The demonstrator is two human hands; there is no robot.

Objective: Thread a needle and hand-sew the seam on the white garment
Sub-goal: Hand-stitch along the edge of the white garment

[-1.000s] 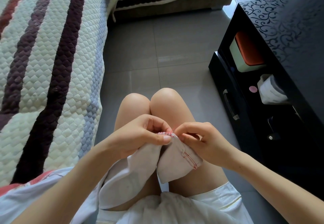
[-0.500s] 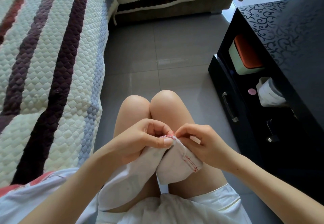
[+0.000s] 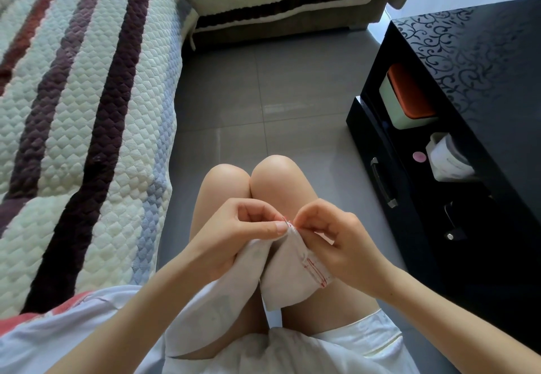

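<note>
The white garment (image 3: 288,274) hangs folded over my lap, above my knees. Red stitches run along its top edge and down a seam at the right. My left hand (image 3: 240,231) pinches the garment's top fold between thumb and fingers. My right hand (image 3: 336,239) grips the same edge from the right, its fingertips pinched at the seam. A thin needle (image 3: 285,222) with red thread shows between the two hands at the fold. Which fingers hold the needle is hard to tell.
A quilted striped sofa cover (image 3: 82,128) fills the left. A black cabinet (image 3: 468,87) stands at the right, its open shelf holding an orange-lidded box (image 3: 405,95) and a white roll (image 3: 448,158). Grey floor tiles (image 3: 263,87) lie ahead.
Both hands have stayed at the garment's top edge. The right fingertips have shifted slightly at the seam, and the needle now shows between the hands.
</note>
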